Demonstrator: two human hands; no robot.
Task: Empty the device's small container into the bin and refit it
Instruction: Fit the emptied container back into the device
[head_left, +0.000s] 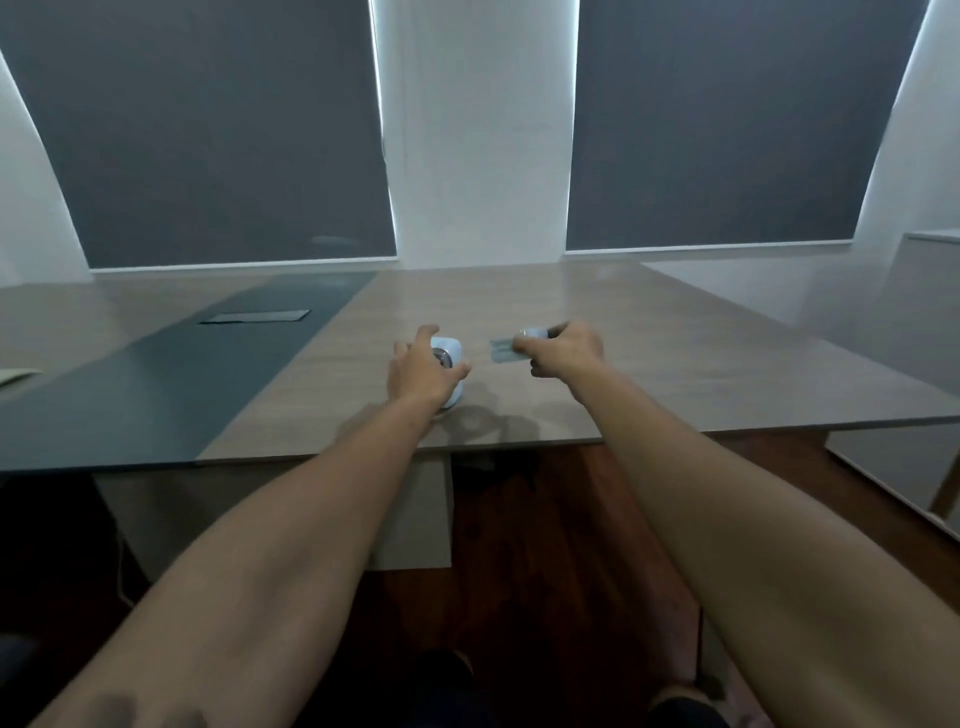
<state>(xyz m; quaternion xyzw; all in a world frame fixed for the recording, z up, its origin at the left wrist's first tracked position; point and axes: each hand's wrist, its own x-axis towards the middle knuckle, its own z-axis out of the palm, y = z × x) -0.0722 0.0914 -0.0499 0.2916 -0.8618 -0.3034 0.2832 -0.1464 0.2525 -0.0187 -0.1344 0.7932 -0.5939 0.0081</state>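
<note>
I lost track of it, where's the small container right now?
In the head view it's right of centre: the container is held in the right hand above the table, just right of the device.

Probably an office: long meeting table (571, 322), roller blinds (218, 130).

no readable text, labels or numbers — device (448, 353) too blurred, table (623, 364) unmarked

Both bare forearms reach far forward; the left hand (422, 370) curls its fingers in a clasp, the right hand (563, 349) pinches shut, well apart.
</note>
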